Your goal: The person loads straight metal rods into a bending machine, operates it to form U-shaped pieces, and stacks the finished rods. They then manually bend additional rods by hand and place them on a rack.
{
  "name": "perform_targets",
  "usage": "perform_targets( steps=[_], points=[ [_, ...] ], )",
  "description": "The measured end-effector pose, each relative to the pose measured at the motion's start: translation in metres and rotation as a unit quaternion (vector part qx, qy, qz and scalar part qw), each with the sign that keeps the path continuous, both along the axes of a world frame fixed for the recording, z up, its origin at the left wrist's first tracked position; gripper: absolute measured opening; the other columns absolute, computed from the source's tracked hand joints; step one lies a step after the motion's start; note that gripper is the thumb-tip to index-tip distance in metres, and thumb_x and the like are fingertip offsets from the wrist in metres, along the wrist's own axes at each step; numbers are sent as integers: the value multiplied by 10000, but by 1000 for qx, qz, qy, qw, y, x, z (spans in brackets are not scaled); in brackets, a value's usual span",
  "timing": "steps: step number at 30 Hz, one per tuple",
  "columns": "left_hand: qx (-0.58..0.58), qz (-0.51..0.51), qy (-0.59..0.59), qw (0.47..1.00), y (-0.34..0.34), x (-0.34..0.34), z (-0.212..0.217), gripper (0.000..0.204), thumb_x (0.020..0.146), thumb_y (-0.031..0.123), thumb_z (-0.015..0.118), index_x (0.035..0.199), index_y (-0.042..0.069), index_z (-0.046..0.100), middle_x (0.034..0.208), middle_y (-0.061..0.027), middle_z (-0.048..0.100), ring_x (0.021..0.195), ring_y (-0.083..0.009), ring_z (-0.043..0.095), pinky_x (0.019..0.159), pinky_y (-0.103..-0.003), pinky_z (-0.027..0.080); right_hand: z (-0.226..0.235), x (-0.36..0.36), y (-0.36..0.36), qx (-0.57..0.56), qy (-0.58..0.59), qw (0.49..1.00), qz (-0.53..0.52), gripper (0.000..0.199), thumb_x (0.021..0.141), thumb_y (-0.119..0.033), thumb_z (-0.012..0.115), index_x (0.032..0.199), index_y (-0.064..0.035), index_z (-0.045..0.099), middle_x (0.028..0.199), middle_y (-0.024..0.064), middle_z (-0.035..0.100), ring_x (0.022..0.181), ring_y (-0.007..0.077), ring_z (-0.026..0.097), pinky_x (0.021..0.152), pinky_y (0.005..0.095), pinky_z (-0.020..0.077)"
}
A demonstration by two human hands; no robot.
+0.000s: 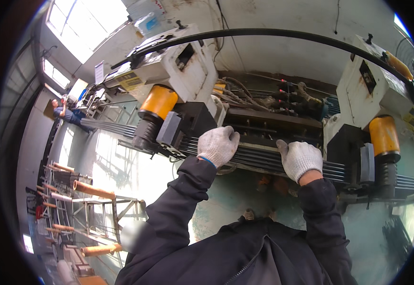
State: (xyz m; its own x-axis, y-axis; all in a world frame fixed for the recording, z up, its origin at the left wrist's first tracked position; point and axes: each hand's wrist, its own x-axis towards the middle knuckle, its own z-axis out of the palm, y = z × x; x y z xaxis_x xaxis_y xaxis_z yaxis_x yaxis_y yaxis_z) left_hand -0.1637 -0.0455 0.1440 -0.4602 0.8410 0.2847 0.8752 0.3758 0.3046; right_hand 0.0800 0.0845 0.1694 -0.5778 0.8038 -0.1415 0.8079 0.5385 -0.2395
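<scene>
Several long dark metal rods [257,156] lie side by side across the machine in front of me. At their left part, my left hand [219,146], in a whitish knit glove, has its fingers curled down over them. My right hand [302,161], gloved alike, grips the rods farther right, its thumb sticking up apart from the fingers. Both hands' fingertips are partly hidden. Beyond each hand the rods run into a black block with a grey pad, the left pad [169,129] and the right pad [367,163].
White machine heads stand left [192,71] and right [359,95], with orange cylinders [159,101] below. A black bar [264,32] arches overhead. Hoses [245,90] lie behind the rods. A frame with rust-brown rollers [93,189] stands at left; a person [64,112] is far left.
</scene>
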Motion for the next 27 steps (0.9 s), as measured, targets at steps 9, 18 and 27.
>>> perform_targets(
  steps=[9,18,27],
  points=[
    [153,-90,44,983,-21,1,26,75,989,161,779,1006,92,756,937,-149,760,910,-399,753,813,-521,609,-5,2,-1,30,15,999,20,731,1187,-594,462,943,-44,877,953,252,832,947,463,819,892,567,642],
    [450,66,181,872,-121,-136,178,214,1050,145,835,1212,17,777,1141,-116,814,1090,-207,798,1004,-401,661,-7,-3,-9,60,3,998,-9,714,1175,-602,488,930,-55,877,973,253,829,954,469,813,906,573,639],
    [248,482,274,795,-220,-360,331,399,1063,374,760,1314,66,792,1223,-161,812,1028,-350,798,934,-473,625,-6,-15,-24,75,24,995,-64,646,1149,-591,522,953,-101,893,931,199,838,924,437,822,816,566,644]
  ],
)
